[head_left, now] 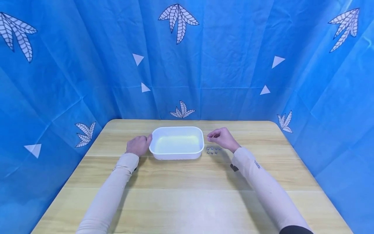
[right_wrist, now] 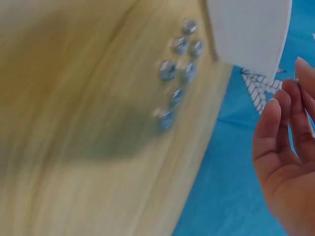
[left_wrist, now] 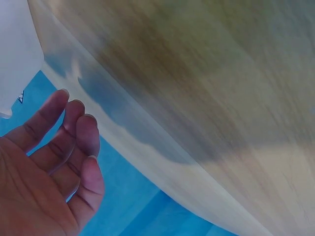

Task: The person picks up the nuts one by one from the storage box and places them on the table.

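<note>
A white plastic basin (head_left: 176, 156) stands on the wooden table between the two hands. My left hand (head_left: 138, 145) is at its left end, with the thumb right at the rim. In the left wrist view its fingers (left_wrist: 87, 135) are loosely bent beside the basin, with nothing between them, and the thumb is out of sight. Just off the basin's right end, my right hand (head_left: 223, 138) is raised over the table. Its thumb and forefinger pinch a small metal nut (right_wrist: 297, 80), mostly covered by the fingertips. Several similar silver nuts (right_wrist: 168, 70) lie in two rough rows below this hand.
The light wooden table (head_left: 181, 195) has rounded far corners. A blue curtain (head_left: 233, 65) with white leaf and triangle prints hangs behind and along both sides. A small dark object (head_left: 234, 167) shows beneath the right sleeve cuff.
</note>
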A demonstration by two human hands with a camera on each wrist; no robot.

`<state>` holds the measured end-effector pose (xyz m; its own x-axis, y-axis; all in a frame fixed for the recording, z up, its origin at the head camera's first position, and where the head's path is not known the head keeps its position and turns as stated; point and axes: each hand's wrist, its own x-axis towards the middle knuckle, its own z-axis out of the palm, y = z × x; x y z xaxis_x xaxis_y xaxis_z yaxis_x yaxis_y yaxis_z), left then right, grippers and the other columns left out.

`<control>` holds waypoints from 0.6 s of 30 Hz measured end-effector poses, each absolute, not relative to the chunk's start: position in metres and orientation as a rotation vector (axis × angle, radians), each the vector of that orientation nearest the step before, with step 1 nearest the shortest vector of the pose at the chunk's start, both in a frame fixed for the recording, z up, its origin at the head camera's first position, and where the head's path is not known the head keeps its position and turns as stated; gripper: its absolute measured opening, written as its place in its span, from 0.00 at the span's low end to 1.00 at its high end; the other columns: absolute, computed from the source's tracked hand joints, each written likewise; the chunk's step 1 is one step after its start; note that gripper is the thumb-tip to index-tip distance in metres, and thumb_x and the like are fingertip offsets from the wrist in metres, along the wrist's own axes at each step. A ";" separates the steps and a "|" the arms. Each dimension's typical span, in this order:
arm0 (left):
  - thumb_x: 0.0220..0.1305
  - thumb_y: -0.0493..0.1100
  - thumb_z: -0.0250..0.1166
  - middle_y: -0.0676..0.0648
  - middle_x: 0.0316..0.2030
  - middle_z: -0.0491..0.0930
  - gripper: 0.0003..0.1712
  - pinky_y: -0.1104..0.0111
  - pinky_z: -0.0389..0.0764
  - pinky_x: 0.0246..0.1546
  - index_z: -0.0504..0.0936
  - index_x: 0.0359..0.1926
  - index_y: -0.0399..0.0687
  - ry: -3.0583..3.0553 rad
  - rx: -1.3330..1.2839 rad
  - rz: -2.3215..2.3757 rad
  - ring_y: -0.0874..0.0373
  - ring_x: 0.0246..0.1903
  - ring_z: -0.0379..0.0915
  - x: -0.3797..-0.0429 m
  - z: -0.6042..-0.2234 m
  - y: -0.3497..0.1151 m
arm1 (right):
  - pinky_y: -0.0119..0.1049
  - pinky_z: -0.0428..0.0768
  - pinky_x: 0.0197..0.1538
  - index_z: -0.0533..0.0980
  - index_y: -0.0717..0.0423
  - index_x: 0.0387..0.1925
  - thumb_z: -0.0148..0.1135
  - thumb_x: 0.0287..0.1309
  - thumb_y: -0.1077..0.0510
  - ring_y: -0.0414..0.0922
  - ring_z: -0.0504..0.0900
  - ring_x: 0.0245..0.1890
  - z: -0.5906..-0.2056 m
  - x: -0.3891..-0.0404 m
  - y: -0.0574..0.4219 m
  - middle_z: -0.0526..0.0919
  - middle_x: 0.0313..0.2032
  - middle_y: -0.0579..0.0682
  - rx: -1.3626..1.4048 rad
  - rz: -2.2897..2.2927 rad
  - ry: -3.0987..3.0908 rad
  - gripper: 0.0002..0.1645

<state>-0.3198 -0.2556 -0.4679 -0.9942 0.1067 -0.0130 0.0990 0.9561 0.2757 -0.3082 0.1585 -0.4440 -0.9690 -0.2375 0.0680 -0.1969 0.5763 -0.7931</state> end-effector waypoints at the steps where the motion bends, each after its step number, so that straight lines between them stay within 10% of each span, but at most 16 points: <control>1: 0.81 0.63 0.30 0.34 0.41 0.86 0.44 0.46 0.82 0.37 0.85 0.43 0.36 3.079 0.163 0.434 0.40 0.38 0.83 -0.320 -0.468 -0.256 | 0.31 0.79 0.41 0.87 0.62 0.46 0.72 0.61 0.60 0.42 0.82 0.36 -0.446 -0.307 0.161 0.91 0.42 0.57 -0.364 -1.374 2.743 0.13; 18: 0.81 0.63 0.31 0.36 0.37 0.85 0.43 0.46 0.82 0.39 0.84 0.40 0.37 3.079 0.151 0.451 0.42 0.35 0.82 -0.320 -0.469 -0.256 | 0.34 0.81 0.46 0.87 0.63 0.44 0.71 0.59 0.66 0.47 0.85 0.40 -0.474 -0.286 0.193 0.90 0.46 0.59 -0.242 -1.282 2.667 0.11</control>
